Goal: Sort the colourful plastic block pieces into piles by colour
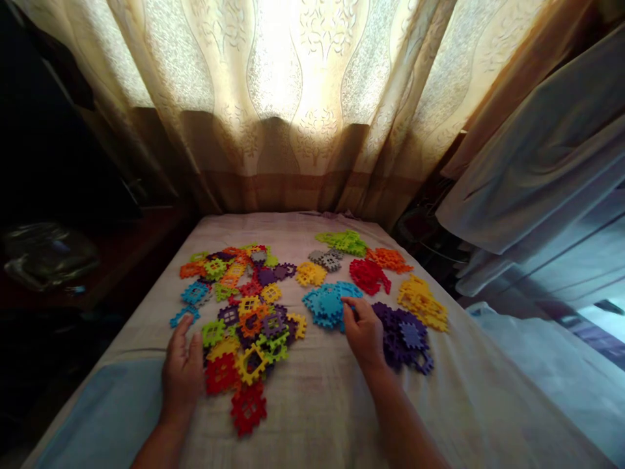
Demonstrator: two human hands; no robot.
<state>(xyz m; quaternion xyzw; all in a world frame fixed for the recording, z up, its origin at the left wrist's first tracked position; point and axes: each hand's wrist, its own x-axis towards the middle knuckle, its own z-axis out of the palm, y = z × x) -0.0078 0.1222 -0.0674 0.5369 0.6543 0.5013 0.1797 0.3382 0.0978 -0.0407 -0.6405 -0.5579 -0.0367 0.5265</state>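
Observation:
My left hand (181, 371) is at the left of the mixed pile, thumb and fingers apart. Its fingertips reach a blue interlocking tile (185, 316) with a notched edge, and I cannot tell whether they press on it. My right hand (364, 332) is curled, with its fingertips at the right edge of a pile of blue tiles (326, 302). Whether a tile is pinched there is hidden. Between the hands lies the mixed pile, with a yellow tile (251, 363), red tiles (249, 408) and purple tiles (274, 322). A purple pile (398, 335) lies beside my right hand.
Tiles sorted by colour lie at the right: yellow (424, 303), red (368, 276), orange (389, 260), lime green (347, 241), grey (329, 260) and a smaller yellow pile (311, 273). A pale sheet (312, 404) covers the surface. Curtains (273, 150) hang behind; cloth (527, 150) hangs at right.

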